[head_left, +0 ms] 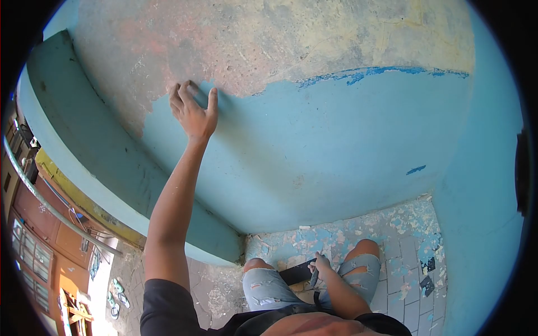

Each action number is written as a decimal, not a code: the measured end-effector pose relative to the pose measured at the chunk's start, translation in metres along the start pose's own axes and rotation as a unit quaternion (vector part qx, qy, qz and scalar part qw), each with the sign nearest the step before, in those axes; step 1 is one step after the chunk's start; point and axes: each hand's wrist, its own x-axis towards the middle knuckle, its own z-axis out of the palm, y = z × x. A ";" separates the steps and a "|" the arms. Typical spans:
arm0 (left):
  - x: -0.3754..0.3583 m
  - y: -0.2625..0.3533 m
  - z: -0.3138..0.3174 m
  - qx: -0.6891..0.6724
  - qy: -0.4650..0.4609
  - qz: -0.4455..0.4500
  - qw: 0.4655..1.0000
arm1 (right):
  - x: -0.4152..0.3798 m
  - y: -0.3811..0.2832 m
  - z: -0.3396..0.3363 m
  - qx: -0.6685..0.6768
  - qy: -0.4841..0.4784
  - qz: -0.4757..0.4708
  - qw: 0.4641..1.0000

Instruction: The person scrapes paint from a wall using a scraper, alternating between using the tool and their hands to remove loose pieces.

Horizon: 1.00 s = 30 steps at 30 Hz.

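Note:
My left hand point(195, 115) is raised against the wall point(314, 145), thumb spread from its bent fingers, with nothing visible in it. The fingertips lie along the ragged border where light blue paint gives way to bare, mottled plaster point(235, 50). Low between my knees, my right hand point(321, 263) is closed around a slim tool with a dark grey handle point(314, 278). The kind of tool is too small to make out. Behind that hand, a black flat edge point(297, 273) shows between my legs.
Paint flakes point(336, 235) litter the tiled floor at the wall's foot. Dark scraps point(427, 285) lie to the right. A blue ledge point(112, 140) runs along the left, with slippers point(116, 297) and a wooden frame point(75, 313) beyond. Another blue wall point(482, 196) closes the right side.

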 end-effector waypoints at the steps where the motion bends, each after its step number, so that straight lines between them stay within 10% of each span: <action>1: 0.002 0.007 0.004 -0.006 -0.002 -0.011 1.000 | -0.001 0.000 0.001 -0.001 -0.002 0.001 1.000; 30: -0.023 -0.022 0.044 0.076 0.047 0.188 0.978 | -0.017 0.003 0.030 0.127 -0.073 -0.004 0.989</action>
